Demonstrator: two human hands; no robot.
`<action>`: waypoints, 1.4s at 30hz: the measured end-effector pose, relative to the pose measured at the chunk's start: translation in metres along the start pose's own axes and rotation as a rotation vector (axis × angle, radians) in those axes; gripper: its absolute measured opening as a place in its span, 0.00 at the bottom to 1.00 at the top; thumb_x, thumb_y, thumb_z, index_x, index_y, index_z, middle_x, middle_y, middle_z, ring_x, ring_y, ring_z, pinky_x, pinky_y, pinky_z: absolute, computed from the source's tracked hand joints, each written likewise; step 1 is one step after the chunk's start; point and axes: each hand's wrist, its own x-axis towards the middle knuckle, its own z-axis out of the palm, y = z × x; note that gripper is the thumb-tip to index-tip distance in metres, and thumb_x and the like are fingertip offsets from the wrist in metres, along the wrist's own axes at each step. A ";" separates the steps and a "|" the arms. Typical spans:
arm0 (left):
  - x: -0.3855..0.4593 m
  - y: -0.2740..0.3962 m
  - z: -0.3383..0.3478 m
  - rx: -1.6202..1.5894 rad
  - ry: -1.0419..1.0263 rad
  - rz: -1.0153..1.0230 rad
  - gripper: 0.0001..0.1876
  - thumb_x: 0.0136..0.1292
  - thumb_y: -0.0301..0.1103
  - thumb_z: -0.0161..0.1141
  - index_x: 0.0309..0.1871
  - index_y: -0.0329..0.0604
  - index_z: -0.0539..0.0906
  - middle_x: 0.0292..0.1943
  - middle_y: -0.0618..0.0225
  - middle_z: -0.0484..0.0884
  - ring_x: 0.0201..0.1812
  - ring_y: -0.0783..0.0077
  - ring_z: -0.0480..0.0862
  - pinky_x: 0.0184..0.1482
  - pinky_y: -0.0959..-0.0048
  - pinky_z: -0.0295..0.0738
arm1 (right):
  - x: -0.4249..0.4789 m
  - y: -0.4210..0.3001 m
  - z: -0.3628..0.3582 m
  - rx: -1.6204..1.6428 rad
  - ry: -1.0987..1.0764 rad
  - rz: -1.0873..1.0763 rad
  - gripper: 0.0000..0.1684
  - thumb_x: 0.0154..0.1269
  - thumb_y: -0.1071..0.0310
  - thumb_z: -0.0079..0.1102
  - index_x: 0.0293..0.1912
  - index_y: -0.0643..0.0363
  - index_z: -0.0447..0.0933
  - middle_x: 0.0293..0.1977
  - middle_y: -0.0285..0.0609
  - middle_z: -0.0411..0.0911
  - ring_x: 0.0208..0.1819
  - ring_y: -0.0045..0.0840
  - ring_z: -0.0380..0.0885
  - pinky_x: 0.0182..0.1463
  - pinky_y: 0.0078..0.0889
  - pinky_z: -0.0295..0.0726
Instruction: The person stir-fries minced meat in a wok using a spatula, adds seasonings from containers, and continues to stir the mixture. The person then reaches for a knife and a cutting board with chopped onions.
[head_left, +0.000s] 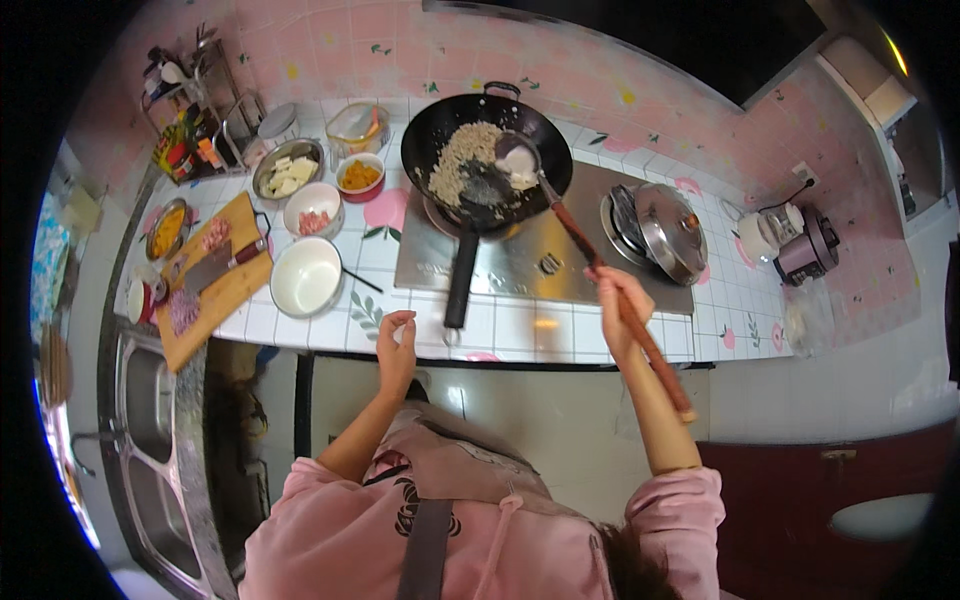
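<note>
A long ladle (579, 231) with a reddish-brown wooden handle is gripped by my right hand (624, 306). Its bowl rests inside a black wok (550, 124), against the right side, with a white substance (519, 166) in it. Pale crumbly food (466, 154) lies spread over the wok's left and middle, around a dark wet patch. The wok's black handle (461, 281) points toward me. My left hand (396, 346) hovers by the counter's front edge, left of that handle, fingers loosely bent and holding nothing.
Left are an enamel pot (307, 277), a bowl of pink meat pieces (313, 214) and a steel bowl of pale chunks (289, 171). A cleaver (210, 270) lies on a wooden cutting board (187, 346). Beside the stove's right stands a domed steel lid (667, 232). The sink (148, 394) is at left.
</note>
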 end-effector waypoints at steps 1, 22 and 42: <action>0.013 -0.002 -0.006 -0.021 0.004 0.006 0.06 0.53 0.27 0.48 0.33 0.36 0.71 0.30 0.66 0.72 0.36 0.75 0.70 0.41 0.79 0.62 | 0.017 -0.001 0.020 -0.107 -0.028 -0.243 0.05 0.49 0.76 0.49 0.30 0.64 0.71 0.26 0.45 0.74 0.30 0.26 0.74 0.35 0.21 0.71; 0.074 0.024 0.045 -0.542 -0.843 -0.980 0.13 0.49 0.34 0.57 0.32 0.37 0.67 0.24 0.67 0.71 0.24 0.76 0.73 0.25 0.81 0.70 | 0.101 -0.093 0.027 -0.536 -0.907 -0.325 0.14 0.33 0.74 0.55 0.28 0.58 0.69 0.29 0.46 0.70 0.22 0.33 0.71 0.23 0.28 0.71; 0.054 0.016 0.053 -0.531 -0.575 -0.775 0.06 0.44 0.24 0.50 0.26 0.37 0.64 0.16 0.68 0.68 0.16 0.78 0.69 0.19 0.80 0.65 | 0.107 -0.074 0.018 -0.400 -0.903 -0.404 0.12 0.32 0.77 0.55 0.25 0.58 0.69 0.23 0.41 0.70 0.18 0.29 0.70 0.20 0.27 0.70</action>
